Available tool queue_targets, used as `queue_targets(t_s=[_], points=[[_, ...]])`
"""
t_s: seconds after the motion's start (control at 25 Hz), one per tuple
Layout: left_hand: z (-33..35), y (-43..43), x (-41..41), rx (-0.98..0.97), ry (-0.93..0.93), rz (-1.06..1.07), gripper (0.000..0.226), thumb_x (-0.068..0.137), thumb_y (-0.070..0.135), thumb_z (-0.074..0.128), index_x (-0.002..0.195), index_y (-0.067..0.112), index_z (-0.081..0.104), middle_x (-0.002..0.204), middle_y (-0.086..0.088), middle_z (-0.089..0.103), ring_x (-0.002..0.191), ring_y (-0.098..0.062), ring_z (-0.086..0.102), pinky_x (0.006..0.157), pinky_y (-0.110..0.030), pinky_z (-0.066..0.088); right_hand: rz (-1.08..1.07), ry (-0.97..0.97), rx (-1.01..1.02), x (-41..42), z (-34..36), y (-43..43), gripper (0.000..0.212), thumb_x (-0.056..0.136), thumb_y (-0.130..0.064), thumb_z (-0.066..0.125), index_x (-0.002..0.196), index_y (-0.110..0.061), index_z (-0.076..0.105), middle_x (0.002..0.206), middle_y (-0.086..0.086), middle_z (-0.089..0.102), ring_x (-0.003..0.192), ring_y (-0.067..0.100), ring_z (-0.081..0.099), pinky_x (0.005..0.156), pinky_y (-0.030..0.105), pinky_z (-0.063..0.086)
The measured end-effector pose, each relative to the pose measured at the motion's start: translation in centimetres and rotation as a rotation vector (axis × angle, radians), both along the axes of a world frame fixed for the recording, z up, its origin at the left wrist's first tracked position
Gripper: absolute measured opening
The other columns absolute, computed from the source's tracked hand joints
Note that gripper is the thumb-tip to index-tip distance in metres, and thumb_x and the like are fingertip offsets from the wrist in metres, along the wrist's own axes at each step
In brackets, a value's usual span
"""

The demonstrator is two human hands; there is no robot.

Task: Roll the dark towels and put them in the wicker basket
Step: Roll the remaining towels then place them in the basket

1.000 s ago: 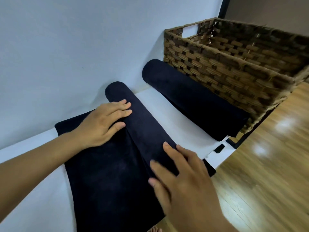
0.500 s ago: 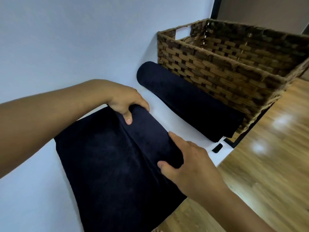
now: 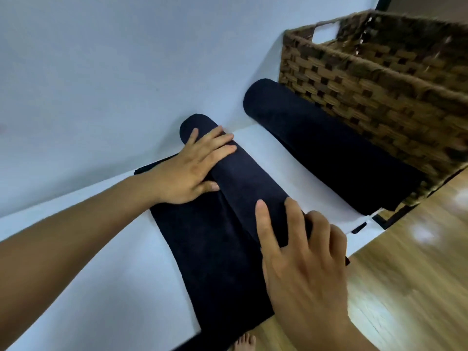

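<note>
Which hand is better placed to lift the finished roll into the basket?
Right, probably: the right hand sits nearest the finished roll and wicker basket; the left hand presses the far end of the half-rolled towel.

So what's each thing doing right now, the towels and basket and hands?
Wicker basket: upright, no towel seen inside.
Near towel: partly rolled, rest lying flat.
Far towel: fully rolled, lying beside the basket, not in it.
Left hand: open, pressing the roll.
Right hand: open, pressing the roll.

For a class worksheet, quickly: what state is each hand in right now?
Left hand: open, fingers flat on the half-rolled towel.
Right hand: open, fingers pressing the same towel.
</note>
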State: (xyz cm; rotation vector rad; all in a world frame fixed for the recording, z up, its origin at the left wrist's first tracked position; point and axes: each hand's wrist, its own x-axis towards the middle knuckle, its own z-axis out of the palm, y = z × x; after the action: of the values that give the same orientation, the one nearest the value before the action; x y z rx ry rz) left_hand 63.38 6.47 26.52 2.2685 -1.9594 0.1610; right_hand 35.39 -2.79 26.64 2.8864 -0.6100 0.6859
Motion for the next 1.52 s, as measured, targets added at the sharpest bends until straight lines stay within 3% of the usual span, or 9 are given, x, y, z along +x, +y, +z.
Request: queue_targets(t_s=[0.16,0.36,0.56,0.8,0.96,1.16,1.28,1.4,1.52], points=[[-1.7,5.1,-1.1,-0.069,0.048,0.055,0.069,0.101,0.043,0.041,0.154,0.009,0.011,0.164,-0.013,0.004,0.152,-0.034,-0.003,0.116,-0.066,0.014,0.178,0.005,0.344,-0.5,2.6,0.0,0.067,0.075,-0.059,0.056,0.136,-0.033,0.053,0.121,-0.001,0.054,0.1,0.024,0.05,0.083,0.039,0.043],[2.2,5.4,0.3,-0.085,-0.061,-0.009,0.057,0.095,0.043,0.048,0.144,0.017,0.036,0.148,-0.009,0.041,0.137,-0.033,0.039,0.109,-0.056,0.034,0.12,0.287,0.701,-0.8,3.9,-1.0,0.098,0.08,-0.071,0.051,0.144,-0.049,-0.02,0.141,-0.027,0.022,0.118,0.001,0.042,0.094,0.018,0.041],[6.0,-3.8,2.3,0.349,-0.041,0.03,0.093,0.077,0.021,0.077,0.15,0.038,0.022,0.156,0.007,0.028,0.148,-0.018,0.017,0.121,-0.045,0.007,0.123,0.16,0.662,-0.7,3.4,-4.6,0.091,0.084,-0.057,0.06,0.152,-0.047,0.0,0.137,-0.024,0.037,0.112,0.001,0.048,0.089,0.02,0.048],[0.7,-8.6,0.3,-0.086,-0.027,0.016,0.092,0.066,-0.009,0.065,0.148,0.016,0.032,0.154,-0.007,0.033,0.148,-0.029,0.016,0.118,-0.063,0.002,-0.058,0.04,0.183,-0.4,0.4,-7.7,0.082,0.073,-0.032,0.079,0.146,-0.029,0.042,0.133,0.012,0.055,0.097,0.036,0.059,0.072,0.044,0.053],[-1.9,-4.5,0.2,-0.221,-0.042,0.013,0.072,0.087,0.015,0.058,0.149,0.009,0.023,0.158,-0.015,0.024,0.15,-0.036,0.01,0.117,-0.066,0.007,0.024,-0.086,0.024,-0.4,-1.1,-5.9,0.065,0.076,-0.013,0.073,0.137,-0.028,0.056,0.135,0.02,0.055,0.106,0.046,0.055,0.085,0.055,0.043],[0.5,-2.1,1.4,-0.251,-0.098,-0.063,0.048,0.096,0.037,0.046,0.139,0.014,0.042,0.139,-0.013,0.05,0.131,-0.036,0.046,0.11,-0.052,0.032,0.146,-0.164,0.492,-2.5,-0.4,-6.4,0.067,0.076,-0.055,0.067,0.138,-0.039,0.05,0.146,-0.005,0.044,0.124,0.021,0.048,0.093,0.038,0.048],[5.7,-6.3,1.8,-0.044,-0.262,-0.153,0.055,0.083,0.033,0.066,0.134,0.025,0.045,0.111,-0.003,0.057,0.094,-0.028,0.052,0.082,-0.043,0.044,0.05,-0.178,0.707,-2.9,-1.1,-7.5,0.087,0.07,-0.054,0.07,0.144,-0.05,0.026,0.141,-0.016,0.037,0.116,0.0,0.043,0.083,0.013,0.04],[8.6,-11.0,1.8,0.35,-0.394,-0.063,0.087,0.07,0.037,0.082,0.143,0.043,0.033,0.121,0.008,0.046,0.11,-0.018,0.044,0.09,-0.036,0.04,0.048,-0.199,0.498,-2.3,-2.1,-7.7,0.092,0.065,-0.022,0.086,0.142,-0.04,0.039,0.139,0.0,0.041,0.112,0.02,0.052,0.077,0.021,0.043],[7.1,-12.0,1.7,0.366,-0.172,-0.097,0.091,0.063,0.028,0.086,0.139,0.043,0.037,0.133,0.011,0.047,0.126,-0.016,0.041,0.108,-0.038,0.032,0.064,-0.223,0.351,-2.1,-2.4,-7.6,0.091,0.058,-0.008,0.087,0.137,-0.032,0.047,0.138,0.01,0.044,0.109,0.036,0.052,0.077,0.03,0.041]])
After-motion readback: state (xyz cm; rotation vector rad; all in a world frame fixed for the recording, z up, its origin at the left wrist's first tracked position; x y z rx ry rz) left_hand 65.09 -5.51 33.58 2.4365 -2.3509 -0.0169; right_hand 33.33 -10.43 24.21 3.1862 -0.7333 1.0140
